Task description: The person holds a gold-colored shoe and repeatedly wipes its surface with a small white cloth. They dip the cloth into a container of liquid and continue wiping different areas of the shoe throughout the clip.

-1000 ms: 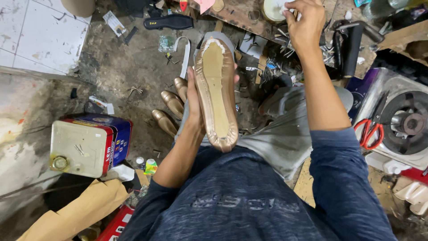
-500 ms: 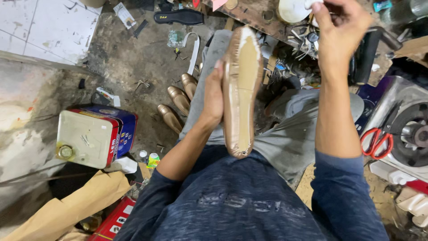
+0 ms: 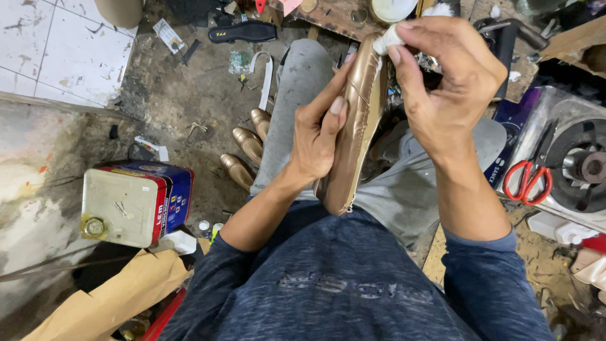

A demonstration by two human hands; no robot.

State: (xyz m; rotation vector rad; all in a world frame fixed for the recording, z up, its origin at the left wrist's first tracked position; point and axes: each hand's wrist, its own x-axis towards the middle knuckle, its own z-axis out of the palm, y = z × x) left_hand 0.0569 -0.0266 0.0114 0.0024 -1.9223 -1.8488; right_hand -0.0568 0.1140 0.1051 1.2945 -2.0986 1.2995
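My left hand (image 3: 319, 136) grips a long gold shoe upper on its last (image 3: 353, 126), held edge-on above my lap with the heel end near my chest. My right hand (image 3: 445, 82) pinches a small white wad (image 3: 386, 39) between thumb and fingers and presses it against the toe end of the shoe. Both forearms come out of dark blue sleeves. The sole side of the shoe is turned away and hidden.
Three gold shoe pieces (image 3: 243, 151) lie on the dirty floor left of my grey trouser leg. A square glue tin (image 3: 132, 202) stands at the left. Red-handled scissors (image 3: 527, 180) rest on a machine (image 3: 577, 167) at the right. A black sole (image 3: 243, 31) lies at the top.
My right hand came down from the bench with the white wad to the shoe's toe. My left hand turned the shoe from sole-up to edge-on and raised it.
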